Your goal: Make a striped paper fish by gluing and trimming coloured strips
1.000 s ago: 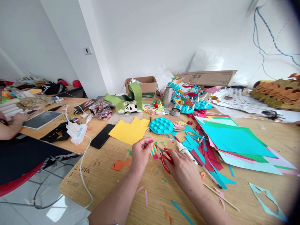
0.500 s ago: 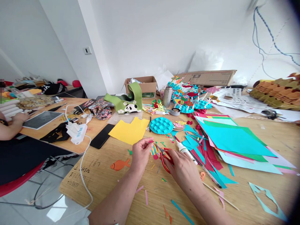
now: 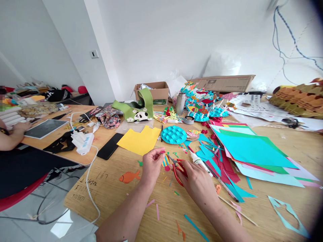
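My left hand (image 3: 152, 165) pinches a small dark pink piece of paper (image 3: 162, 152) between thumb and fingertips. Wrapped round the red handles of a pair of scissors (image 3: 178, 169) is my right hand (image 3: 195, 177). The blades point left and reach to the pink piece. Beneath the blades lies a striped yellow and blue paper piece (image 3: 166, 161), partly hidden by my left fingers. An orange paper fish (image 3: 129, 176) rests on the table left of my left hand. Just beyond my right hand lies a white glue bottle (image 3: 200, 163).
Yellow paper (image 3: 142, 139), a black phone (image 3: 109, 147) and a blue woven paper disc (image 3: 173, 135) lie farther back. Coloured sheets (image 3: 254, 151) are stacked at right, near a wooden stick (image 3: 238, 210). A white cable (image 3: 87, 183) crosses the table's left edge. Another person's hand (image 3: 22, 127) is far left.
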`<state>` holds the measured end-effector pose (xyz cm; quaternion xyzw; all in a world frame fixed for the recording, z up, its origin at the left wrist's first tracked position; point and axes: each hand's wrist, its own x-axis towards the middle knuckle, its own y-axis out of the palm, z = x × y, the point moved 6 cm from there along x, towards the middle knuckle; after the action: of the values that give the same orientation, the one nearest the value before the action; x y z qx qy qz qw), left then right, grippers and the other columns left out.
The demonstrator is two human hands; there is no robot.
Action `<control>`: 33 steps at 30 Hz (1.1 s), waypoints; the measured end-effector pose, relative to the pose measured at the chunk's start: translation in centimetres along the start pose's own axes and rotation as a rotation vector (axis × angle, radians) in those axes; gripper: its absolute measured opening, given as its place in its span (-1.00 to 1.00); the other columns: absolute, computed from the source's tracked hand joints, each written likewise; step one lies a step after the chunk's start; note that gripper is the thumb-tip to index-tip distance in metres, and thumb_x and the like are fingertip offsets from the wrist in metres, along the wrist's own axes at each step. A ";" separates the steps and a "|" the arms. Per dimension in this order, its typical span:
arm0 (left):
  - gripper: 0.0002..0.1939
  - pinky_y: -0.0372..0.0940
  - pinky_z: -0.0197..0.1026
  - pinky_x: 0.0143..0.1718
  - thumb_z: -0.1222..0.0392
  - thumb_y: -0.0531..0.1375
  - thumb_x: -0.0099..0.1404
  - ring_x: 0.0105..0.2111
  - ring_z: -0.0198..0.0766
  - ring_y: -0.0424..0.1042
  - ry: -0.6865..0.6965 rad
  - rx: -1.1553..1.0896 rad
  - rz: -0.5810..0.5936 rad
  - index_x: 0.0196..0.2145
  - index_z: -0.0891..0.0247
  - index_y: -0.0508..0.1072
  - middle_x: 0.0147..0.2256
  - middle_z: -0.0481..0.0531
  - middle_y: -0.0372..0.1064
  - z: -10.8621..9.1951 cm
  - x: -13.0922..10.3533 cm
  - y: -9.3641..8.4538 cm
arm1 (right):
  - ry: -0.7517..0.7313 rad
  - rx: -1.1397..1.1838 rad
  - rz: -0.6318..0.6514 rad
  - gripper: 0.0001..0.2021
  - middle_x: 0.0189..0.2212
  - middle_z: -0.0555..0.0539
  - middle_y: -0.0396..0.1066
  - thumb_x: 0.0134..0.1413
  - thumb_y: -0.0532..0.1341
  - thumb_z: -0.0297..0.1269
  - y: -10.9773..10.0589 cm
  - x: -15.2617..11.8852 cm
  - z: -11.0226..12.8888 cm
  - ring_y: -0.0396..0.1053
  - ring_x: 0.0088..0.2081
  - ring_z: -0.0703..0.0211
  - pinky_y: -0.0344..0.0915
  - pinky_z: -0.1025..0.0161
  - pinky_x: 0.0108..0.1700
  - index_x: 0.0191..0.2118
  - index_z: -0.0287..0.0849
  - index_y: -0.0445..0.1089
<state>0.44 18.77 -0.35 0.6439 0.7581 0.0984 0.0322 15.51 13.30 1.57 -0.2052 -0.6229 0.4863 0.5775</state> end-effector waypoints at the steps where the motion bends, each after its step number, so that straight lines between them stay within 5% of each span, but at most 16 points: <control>1: -0.80 0.35 -0.25 -0.25 0.36 0.28 0.01 -0.36 -0.27 0.48 -0.001 0.001 -0.001 -0.33 0.30 0.58 -0.35 0.08 0.55 0.0 0.0 0.0 | -0.001 0.001 -0.003 -0.70 -0.44 -0.10 0.50 0.30 0.01 -0.13 0.0 0.0 0.0 0.45 -0.38 0.08 0.19 0.22 -0.31 -0.26 -0.20 0.38; 33: -0.78 0.34 -0.21 -0.23 0.33 0.32 -0.06 -0.32 -0.22 0.50 -0.085 -0.110 -0.010 -0.36 0.31 0.57 -0.34 0.10 0.55 0.1 -0.2 0.1 | -0.008 -0.023 -0.011 -0.67 -0.53 -0.07 0.45 0.31 -0.03 -0.13 0.0 -0.1 0.1 0.42 -0.44 0.10 0.16 0.24 -0.35 -0.26 -0.19 0.39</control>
<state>0.63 18.66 -0.47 0.6410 0.7527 0.1121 0.1001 15.46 13.18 1.52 -0.2067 -0.6318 0.4766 0.5753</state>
